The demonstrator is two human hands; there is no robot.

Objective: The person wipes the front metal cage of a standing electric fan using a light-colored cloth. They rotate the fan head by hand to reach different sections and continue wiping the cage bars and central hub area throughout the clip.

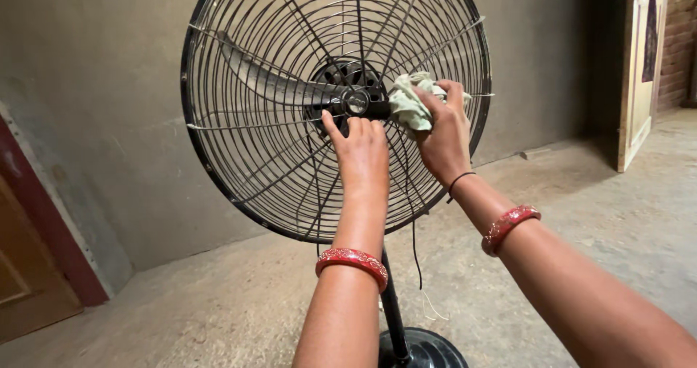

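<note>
Fan (290,70) is what we see first, a big black one on a thin pole (393,306) with a round base (428,350) on the gray floor (595,215). It stands right in front of us, close to a plain gray wall (94,85). A round wire cage (239,172) covers its front, and we can see a dusty blade (268,77) behind the wires.

Our left hand (361,150) is up against the cage, just below the middle of the fan. Its fingers are curled over the wires and the thumb points up at the round middle part (354,99). It holds nothing but the wires.

Our right hand (444,135) is closed around a crumpled pale green cloth (409,103). The cloth is pressed on the cage just to the right of the middle part.

Both wrists wear a red bangle: one on the left (352,260) and one on the right (510,226). A thin black band (460,181) sits on the right wrist too.

A thin black cord (414,255) hangs down from the fan. We see a brown door (29,266) at the far left and a pale wooden board (639,77) at the far right.
</note>
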